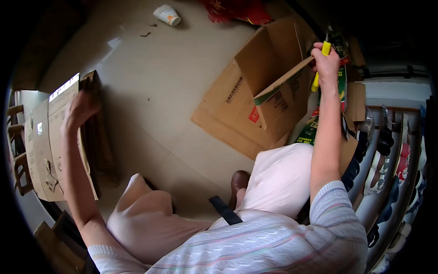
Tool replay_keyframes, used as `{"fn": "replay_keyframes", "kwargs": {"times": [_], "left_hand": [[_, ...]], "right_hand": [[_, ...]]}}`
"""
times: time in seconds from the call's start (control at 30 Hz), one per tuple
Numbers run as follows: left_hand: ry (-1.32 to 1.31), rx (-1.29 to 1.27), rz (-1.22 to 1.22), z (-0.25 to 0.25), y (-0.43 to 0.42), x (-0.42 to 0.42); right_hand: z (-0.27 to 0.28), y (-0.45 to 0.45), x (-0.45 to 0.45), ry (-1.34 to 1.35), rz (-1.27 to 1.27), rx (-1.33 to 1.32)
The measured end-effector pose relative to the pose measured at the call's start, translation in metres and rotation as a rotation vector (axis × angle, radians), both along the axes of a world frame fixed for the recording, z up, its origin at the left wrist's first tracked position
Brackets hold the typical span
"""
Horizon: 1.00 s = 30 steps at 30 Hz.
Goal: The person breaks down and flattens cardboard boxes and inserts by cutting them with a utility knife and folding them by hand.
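At the upper right, my right hand [326, 66] is closed round a yellow cutter [326, 49] with its tip pointing up, and it also touches the top edge of an open cardboard box [283, 102]. The box stands tilted on the floor with flaps spread. On the left, my left hand [82, 108] is closed at the top edge of a stack of flattened cardboard [57, 146]. Its fingers are in shadow, curled over the edge.
A paper cup [167, 15] lies on the tiled floor [155, 91] at the top. Red plastic [237, 10] is behind the box. A shoe rack [392, 178] stands at the right, and a wooden chair [20, 169] at the far left.
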<state>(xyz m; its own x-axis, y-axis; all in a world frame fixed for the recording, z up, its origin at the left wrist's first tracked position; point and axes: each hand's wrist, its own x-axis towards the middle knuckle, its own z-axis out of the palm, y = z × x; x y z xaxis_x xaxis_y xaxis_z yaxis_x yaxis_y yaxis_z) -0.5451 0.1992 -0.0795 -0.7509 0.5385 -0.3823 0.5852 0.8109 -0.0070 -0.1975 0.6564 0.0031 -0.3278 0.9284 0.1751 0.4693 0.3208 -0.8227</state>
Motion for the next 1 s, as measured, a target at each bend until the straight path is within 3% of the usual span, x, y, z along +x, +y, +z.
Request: {"fn": "replay_keyframes", "kwargs": {"times": [0.03, 0.07, 0.13, 0.27, 0.33, 0.4, 0.47, 0.63, 0.77, 0.87, 1.0], "left_hand": [[-0.018, 0.081, -0.085, 0.027, 0.039, 0.019], [0.113, 0.465, -0.321, 0.040, 0.059, 0.035], [0.199, 0.751, -0.586, 0.085, 0.113, 0.069], [0.085, 0.983, -0.866, 0.124, 0.170, 0.116], [0.017, 0.844, -0.917, 0.125, 0.181, 0.113], [-0.303, 0.448, -0.739, 0.131, 0.184, 0.098], [-0.432, 0.356, -0.618, 0.133, 0.171, 0.086], [-0.798, 0.418, -0.522, 0.116, 0.130, 0.072], [-1.089, 0.441, -0.674, 0.089, 0.125, 0.063], [-1.123, 0.491, -0.865, 0.088, 0.122, 0.062], [-0.803, 0.411, -0.972, 0.090, 0.128, 0.089]], "right_hand": [[0.011, -0.015, -0.007, 0.036, 0.039, 0.007], [0.024, -0.033, -0.013, 0.094, 0.085, -0.037], [0.039, -0.054, -0.024, 0.223, 0.189, 0.009], [0.046, -0.083, -0.031, 0.224, 0.332, 0.139], [0.046, -0.097, -0.035, 0.307, 0.378, 0.154], [0.047, -0.099, -0.037, 0.359, 0.361, 0.200], [0.046, -0.099, -0.039, 0.412, 0.336, 0.195], [0.029, -0.108, -0.052, 0.431, 0.248, -0.014], [0.003, -0.094, -0.059, 0.450, 0.234, -0.121], [-0.009, -0.083, -0.059, 0.425, 0.219, -0.114], [-0.027, -0.069, -0.059, 0.359, 0.226, 0.019]]}}
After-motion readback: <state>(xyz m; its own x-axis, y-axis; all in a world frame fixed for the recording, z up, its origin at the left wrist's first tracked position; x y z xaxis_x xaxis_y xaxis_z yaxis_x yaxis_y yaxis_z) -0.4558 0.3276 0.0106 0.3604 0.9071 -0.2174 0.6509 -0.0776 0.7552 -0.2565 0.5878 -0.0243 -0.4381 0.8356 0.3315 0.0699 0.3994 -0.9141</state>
